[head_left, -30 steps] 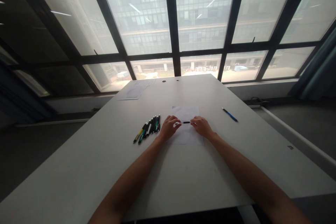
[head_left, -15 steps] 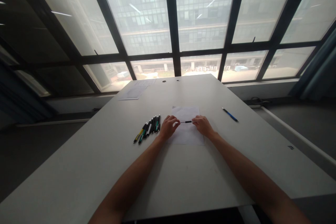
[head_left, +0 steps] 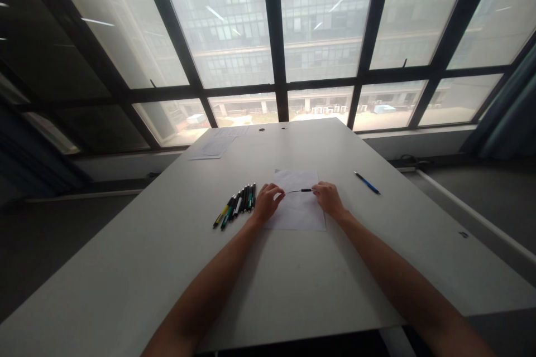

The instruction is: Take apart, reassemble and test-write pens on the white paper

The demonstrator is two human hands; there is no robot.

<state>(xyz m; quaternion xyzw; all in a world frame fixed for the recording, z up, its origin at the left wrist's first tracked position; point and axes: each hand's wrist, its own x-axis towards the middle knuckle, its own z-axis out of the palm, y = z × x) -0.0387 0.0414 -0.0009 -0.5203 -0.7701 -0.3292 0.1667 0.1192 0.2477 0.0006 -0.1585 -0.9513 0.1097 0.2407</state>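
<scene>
My left hand (head_left: 268,202) is pinched on one end of a thin pen refill (head_left: 294,191). My right hand (head_left: 329,199) is closed on a black pen barrel (head_left: 306,190), whose dark part points toward the left hand. Refill and barrel lie roughly in one line; whether the refill's tip is still inside the barrel is too small to tell. Both hands are over a sheet of white paper (head_left: 297,216) on the table. Just left of my left hand lies a group of several pens (head_left: 238,204), black, green, white and yellow.
A blue and black pen (head_left: 367,183) lies on the white table (head_left: 293,284) to the right. Printed sheets (head_left: 213,146) are at the far left corner. A small dark piece (head_left: 463,235) sits near the right edge. Large windows stand beyond the table.
My right hand has moved slightly right and away with the barrel. The gap between the hands is wider, and more of the thin refill shows.
</scene>
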